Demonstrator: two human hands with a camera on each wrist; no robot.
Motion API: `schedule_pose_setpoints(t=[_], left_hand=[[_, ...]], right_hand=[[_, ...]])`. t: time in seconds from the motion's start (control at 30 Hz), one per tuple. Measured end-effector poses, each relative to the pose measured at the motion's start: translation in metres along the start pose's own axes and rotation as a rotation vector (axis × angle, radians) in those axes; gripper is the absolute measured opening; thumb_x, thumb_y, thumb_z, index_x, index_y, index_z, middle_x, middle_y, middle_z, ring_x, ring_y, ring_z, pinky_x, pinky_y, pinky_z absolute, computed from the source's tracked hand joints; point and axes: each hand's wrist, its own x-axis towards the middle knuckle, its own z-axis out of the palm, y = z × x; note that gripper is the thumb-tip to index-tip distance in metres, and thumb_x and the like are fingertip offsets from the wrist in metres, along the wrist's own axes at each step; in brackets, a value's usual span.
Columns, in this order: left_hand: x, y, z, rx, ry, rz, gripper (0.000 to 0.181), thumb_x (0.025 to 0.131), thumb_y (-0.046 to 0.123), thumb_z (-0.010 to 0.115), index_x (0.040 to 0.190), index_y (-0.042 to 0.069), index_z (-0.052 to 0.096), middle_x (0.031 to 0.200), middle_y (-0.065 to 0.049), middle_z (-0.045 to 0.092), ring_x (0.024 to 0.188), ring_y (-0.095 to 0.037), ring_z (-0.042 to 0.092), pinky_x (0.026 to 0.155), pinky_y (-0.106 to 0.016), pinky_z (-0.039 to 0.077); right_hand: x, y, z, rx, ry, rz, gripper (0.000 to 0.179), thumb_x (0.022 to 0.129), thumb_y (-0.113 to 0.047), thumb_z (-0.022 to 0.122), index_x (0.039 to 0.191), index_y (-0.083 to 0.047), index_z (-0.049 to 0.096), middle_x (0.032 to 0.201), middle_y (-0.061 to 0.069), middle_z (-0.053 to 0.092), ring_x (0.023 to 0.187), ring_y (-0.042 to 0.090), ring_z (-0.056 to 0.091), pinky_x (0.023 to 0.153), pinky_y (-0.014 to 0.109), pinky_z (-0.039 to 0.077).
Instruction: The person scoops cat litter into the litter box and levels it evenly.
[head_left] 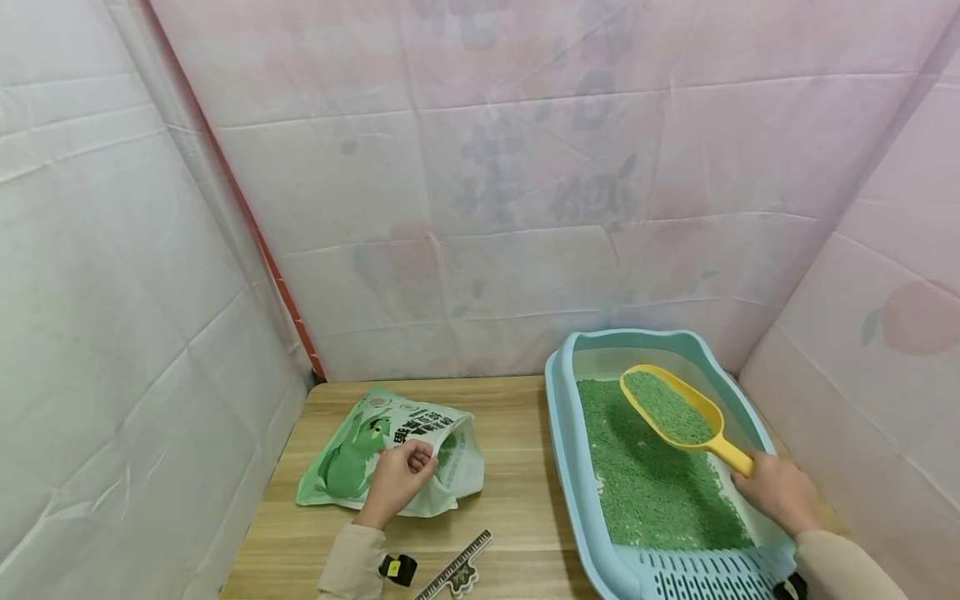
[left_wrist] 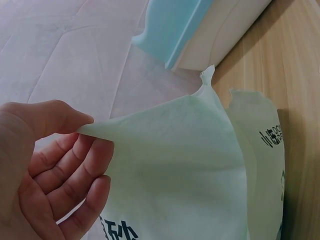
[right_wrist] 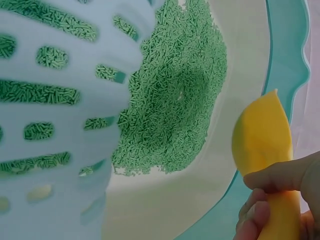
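Observation:
My right hand [head_left: 780, 492] grips the handle of a yellow scoop [head_left: 720, 450], which is heaped with green pellet litter and held over the litter box. The light blue litter box [head_left: 558, 433] has a layer of green pellets [head_left: 645, 492] across its floor, with pale floor showing at the edges. In the right wrist view, thumb and fingers wrap the yellow handle [right_wrist: 280, 215]. My left hand [head_left: 401, 475] pinches the upper edge of the opened litter bag [head_left: 352, 467] between thumb and fingers. That bag lies on its side, mouth toward the box; green pellets show just inside.
A black-and-white ruler-like clip [head_left: 457, 571] lies on the wooden table [head_left: 517, 467] near the front. The slotted blue grate [head_left: 705, 575] forms the box's near end. Pale sheet walls [head_left: 525, 250] enclose the table at the back and both sides.

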Motion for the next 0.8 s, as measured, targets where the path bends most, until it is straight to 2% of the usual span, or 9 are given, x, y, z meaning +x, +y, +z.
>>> schedule_pose_setpoints(t=[0.3, 0.67, 0.8], left_hand=[[0.000, -0.001, 0.000, -0.014, -0.006, -0.002, 0.005, 0.084, 0.010, 0.070, 0.088, 0.008, 0.068, 0.076, 0.001, 0.067, 0.064, 0.004, 0.055, 0.063, -0.017, 0.050], [0.001, -0.002, 0.001, -0.017, 0.000, -0.001, 0.006, 0.083, 0.009, 0.071, 0.088, 0.009, 0.068, 0.076, 0.001, 0.067, 0.065, 0.004, 0.054, 0.063, -0.017, 0.050], [0.000, -0.002, 0.001, -0.023, 0.001, -0.001, 0.006, 0.083, 0.009, 0.071, 0.088, 0.009, 0.068, 0.076, 0.001, 0.067, 0.065, 0.004, 0.054, 0.063, -0.017, 0.050]], right_hand=[[-0.010, 0.002, 0.002, -0.003, -0.085, 0.038, 0.027, 0.085, -0.023, 0.055, 0.072, 0.000, 0.050, 0.059, 0.005, 0.045, 0.052, 0.016, 0.044, 0.047, 0.028, 0.038], [-0.024, 0.002, 0.009, 0.023, -0.176, 0.080, 0.031, 0.087, -0.028, 0.055, 0.068, -0.004, 0.052, 0.058, 0.002, 0.047, 0.050, 0.013, 0.045, 0.047, 0.026, 0.039], [-0.026, 0.002, 0.013, 0.124, -0.225, 0.120, 0.031, 0.088, -0.026, 0.054, 0.072, 0.001, 0.055, 0.055, 0.001, 0.048, 0.046, 0.010, 0.045, 0.044, 0.024, 0.040]])
